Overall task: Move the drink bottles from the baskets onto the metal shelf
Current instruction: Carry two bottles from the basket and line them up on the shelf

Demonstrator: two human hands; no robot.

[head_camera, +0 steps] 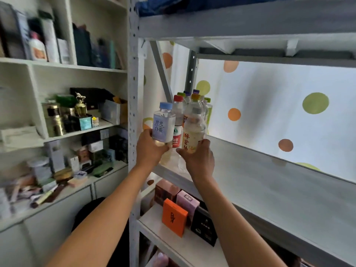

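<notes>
**Two hands setting bottles on a grey metal shelf**

While both bare arms reach up from below, each hand grips a drink bottle at the left end of the grey metal shelf [279, 189]. The left hand [149, 149] curls its fingers round the base of a square clear bottle with a pale blue cap [163, 124]; its light blue label reads 月光白茶 in white characters. That bottle is at the shelf's front left corner, its base hidden by the hand. The right hand [198, 158] wraps round the lower part of a rounded clear bottle of pale yellow drink with a grey cap [193, 132], which carries orange-red Chinese writing, only partly legible. This bottle is just right of the first.

Behind them, a cluster of other plastic bottles [190, 105] stands upright on the shelf, with red, yellow, green and purple caps; one shows a red label.

On the lower shelf [173, 241] stand an orange box [174, 217], a pink box [189, 204] and a black box [204, 228]. Behind hangs a white curtain with green and orange dots [289, 105]. A white cabinet [63, 68] at left holds blurred boxes and jars.
</notes>
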